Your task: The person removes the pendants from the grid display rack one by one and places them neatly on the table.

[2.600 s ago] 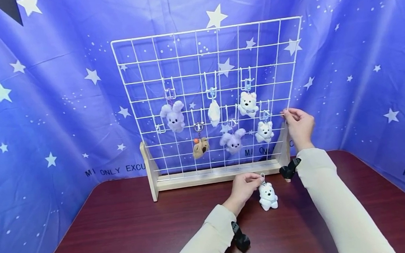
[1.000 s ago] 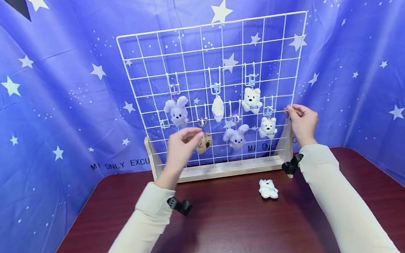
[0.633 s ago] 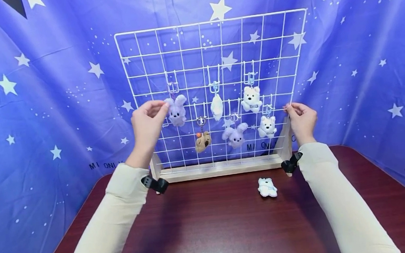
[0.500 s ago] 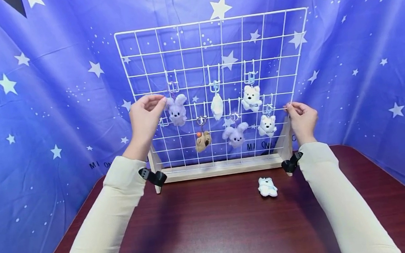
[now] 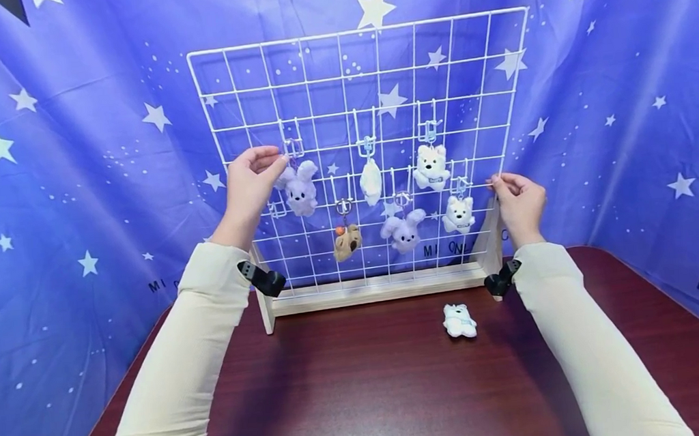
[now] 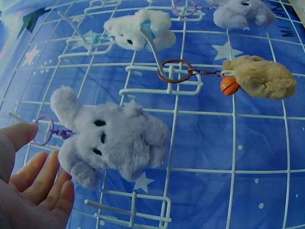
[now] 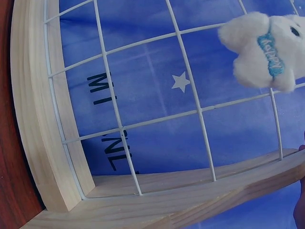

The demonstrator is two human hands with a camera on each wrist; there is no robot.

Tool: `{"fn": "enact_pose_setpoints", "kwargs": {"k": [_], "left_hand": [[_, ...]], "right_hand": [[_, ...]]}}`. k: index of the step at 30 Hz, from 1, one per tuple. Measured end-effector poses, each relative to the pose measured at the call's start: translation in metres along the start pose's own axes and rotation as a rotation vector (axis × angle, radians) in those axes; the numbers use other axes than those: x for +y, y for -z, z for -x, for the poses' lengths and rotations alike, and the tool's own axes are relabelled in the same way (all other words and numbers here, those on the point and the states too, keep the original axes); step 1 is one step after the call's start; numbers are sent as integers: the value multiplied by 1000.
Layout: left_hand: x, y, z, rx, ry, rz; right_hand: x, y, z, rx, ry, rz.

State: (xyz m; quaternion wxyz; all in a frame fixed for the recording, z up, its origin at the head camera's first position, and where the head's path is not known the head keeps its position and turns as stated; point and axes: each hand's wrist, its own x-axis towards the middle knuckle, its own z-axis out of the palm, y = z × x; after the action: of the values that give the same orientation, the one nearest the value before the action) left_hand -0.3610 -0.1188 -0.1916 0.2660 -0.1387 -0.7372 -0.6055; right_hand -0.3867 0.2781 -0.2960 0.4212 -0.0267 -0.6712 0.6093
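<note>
My left hand (image 5: 251, 188) is at the upper left of a white wire grid (image 5: 396, 74), beside a purple plush rabbit keychain (image 5: 302, 196). In the left wrist view, the thumb touches or nearly touches its purple ring (image 6: 44, 130), while the fingers stand apart from the thumb, near the rabbit's ear. That ring hangs from a hook on the grid. My right hand (image 5: 521, 204) pinches the grid's right edge; in the right wrist view only a sliver of it shows. A white plush bear keychain (image 5: 459, 321) lies on the table before the grid.
A wooden stand (image 5: 380, 292) holds the grid on a dark red table (image 5: 363, 395). Several other plush keychains hang there, among them a brown one (image 5: 348, 241) and a second purple rabbit (image 5: 404, 230). A bare hook (image 6: 128, 210) sits below the first rabbit. Star-printed cloth surrounds the table.
My left hand has laid the white bear on the table, let go, and risen leftward to the purple rabbit's ring. The right hand keeps its hold on the grid's edge.
</note>
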Motion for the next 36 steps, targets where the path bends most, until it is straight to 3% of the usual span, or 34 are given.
{"fn": "enact_pose_setpoints", "kwargs": {"k": [7,10,25,36], "left_hand": [[-5,0,-7,-98,31,-34],[-6,1,-8,-112,31,-48],[-8,-8,-9,-120,-1,-27],[-3,-16,-7,-56,14,-13]], "right_hand": [[2,0,0,0,21,6],[3,-1,0,0,20,8],[2,-1,-3,1,35,14],[2,-1,-2,2,27,-11]]}}
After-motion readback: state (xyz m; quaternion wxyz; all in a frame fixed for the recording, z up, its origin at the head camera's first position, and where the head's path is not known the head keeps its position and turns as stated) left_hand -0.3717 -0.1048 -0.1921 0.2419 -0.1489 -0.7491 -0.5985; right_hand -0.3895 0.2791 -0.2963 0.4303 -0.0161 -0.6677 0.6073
